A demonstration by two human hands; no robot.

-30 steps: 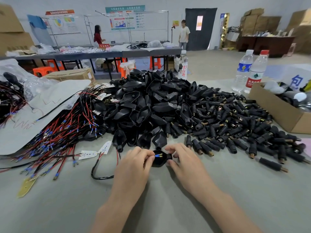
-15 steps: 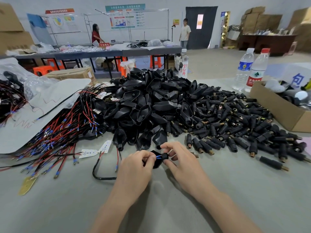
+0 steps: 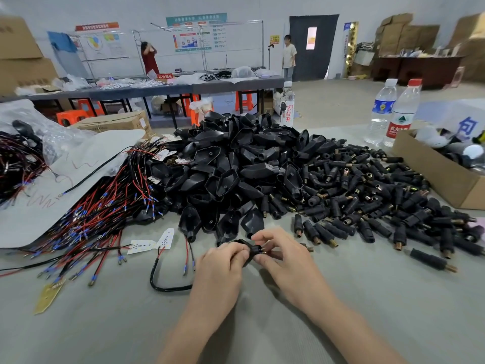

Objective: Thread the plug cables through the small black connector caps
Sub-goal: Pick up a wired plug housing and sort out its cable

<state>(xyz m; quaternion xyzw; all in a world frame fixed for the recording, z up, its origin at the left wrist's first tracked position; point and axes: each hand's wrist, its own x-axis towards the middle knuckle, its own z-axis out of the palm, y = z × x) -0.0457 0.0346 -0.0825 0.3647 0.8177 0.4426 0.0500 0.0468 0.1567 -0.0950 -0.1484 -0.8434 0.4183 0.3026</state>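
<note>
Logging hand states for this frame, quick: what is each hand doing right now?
Left hand: closed, fingers pinching the black cap.
Right hand: closed, fingertips pinching the narrow end of the same cap.

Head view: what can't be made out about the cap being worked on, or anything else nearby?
- Head view, black cap: mostly covered by the left hand and right hand; how far the threading has got cannot be told.
- Head view, cardboard box: cut off by the right edge.
</note>
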